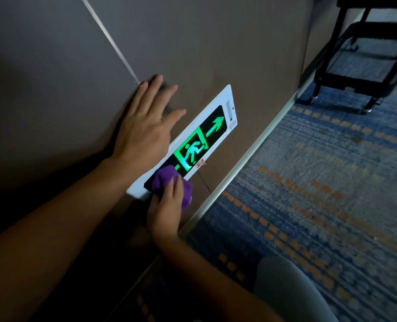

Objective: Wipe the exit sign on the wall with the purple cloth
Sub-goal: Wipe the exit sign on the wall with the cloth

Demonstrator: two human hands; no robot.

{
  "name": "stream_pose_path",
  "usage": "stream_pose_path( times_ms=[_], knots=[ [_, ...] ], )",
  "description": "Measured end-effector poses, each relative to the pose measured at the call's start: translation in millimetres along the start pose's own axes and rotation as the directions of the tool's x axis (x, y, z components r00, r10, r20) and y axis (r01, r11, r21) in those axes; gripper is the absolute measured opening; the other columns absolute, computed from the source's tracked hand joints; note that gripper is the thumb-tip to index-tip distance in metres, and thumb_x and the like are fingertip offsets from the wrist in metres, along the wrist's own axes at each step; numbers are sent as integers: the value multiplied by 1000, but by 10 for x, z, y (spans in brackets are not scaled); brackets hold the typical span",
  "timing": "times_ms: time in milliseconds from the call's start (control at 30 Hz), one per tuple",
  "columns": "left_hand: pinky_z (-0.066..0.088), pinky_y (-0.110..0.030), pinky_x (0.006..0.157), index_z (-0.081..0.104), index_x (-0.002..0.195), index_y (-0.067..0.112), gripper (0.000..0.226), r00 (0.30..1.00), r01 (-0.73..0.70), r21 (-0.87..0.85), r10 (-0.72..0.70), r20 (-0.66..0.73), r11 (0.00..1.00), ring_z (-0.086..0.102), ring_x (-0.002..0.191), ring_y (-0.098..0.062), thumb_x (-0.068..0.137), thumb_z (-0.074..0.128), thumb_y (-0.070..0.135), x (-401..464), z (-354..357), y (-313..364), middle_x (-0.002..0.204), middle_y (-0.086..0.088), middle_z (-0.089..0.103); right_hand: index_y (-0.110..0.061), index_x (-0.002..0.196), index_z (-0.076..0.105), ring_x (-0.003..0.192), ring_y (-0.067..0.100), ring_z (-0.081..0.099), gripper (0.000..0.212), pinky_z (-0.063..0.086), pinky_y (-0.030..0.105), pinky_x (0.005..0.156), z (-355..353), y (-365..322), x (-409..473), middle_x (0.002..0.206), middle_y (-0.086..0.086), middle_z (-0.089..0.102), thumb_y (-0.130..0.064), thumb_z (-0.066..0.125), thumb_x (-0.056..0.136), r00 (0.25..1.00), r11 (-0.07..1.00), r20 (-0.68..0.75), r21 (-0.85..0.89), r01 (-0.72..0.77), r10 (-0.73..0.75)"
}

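The exit sign is a white-framed black panel with a glowing green running figure and arrow, mounted low on the grey wall. My right hand grips a bunched purple cloth and presses it against the sign's near end, covering part of the black panel. My left hand lies flat on the wall with fingers spread, just above the sign's upper edge and overlapping its frame.
A pale baseboard runs along the wall's foot. Blue carpet with orange dashes covers the floor. A black wheeled cart stands at the far right. A grey rounded shape sits at the bottom right.
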State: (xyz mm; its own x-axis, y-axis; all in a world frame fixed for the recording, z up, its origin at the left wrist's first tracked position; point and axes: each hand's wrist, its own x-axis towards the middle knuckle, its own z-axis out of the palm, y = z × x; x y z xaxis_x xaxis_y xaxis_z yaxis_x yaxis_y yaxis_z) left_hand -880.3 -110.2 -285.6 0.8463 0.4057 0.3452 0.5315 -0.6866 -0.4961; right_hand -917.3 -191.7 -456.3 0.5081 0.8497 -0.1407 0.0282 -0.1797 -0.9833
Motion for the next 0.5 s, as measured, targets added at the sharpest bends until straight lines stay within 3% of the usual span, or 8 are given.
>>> stream_pose_path(
  times_ms=[100, 233, 400, 500],
  knots=[
    [34, -61, 119, 73, 122, 10, 45, 998, -52, -61, 51, -19, 997, 40, 148, -46, 88, 45, 0, -72, -149, 68, 153, -20, 53, -15, 160, 24, 159, 27, 8, 67, 25, 45, 126, 151, 37, -247, 172, 10, 9, -4, 48, 98, 998, 1000, 64, 6, -6, 6],
    [37, -60, 115, 75, 118, 9, 43, 997, -73, -67, 74, 13, 995, 43, 147, -44, 89, 43, 2, -255, -368, 59, 150, -19, 56, -18, 160, 26, 157, 28, 15, 70, 29, 43, 124, 87, 61, -426, 171, 10, 15, -2, 48, 96, 988, 995, 146, -82, 59, -47],
    [38, -59, 115, 75, 119, 9, 46, 998, 45, -99, -39, 58, 994, 43, 147, -42, 80, 53, -3, -540, -560, -1, 151, -18, 55, -20, 143, 52, 131, 26, 52, 55, 49, 46, 107, -232, 155, -548, 144, 7, 57, -11, 57, 89, 920, 970, 359, -116, 212, -158],
    [39, -57, 114, 75, 115, 8, 44, 994, 105, -142, -101, 36, 984, 47, 143, -41, 79, 51, -3, -741, -650, 42, 147, -18, 58, -29, 140, 53, 117, 17, 62, 58, 51, 35, 101, -393, 105, -629, 132, -2, 67, -25, 61, 82, 934, 984, 328, -53, 170, -143]
  ],
)
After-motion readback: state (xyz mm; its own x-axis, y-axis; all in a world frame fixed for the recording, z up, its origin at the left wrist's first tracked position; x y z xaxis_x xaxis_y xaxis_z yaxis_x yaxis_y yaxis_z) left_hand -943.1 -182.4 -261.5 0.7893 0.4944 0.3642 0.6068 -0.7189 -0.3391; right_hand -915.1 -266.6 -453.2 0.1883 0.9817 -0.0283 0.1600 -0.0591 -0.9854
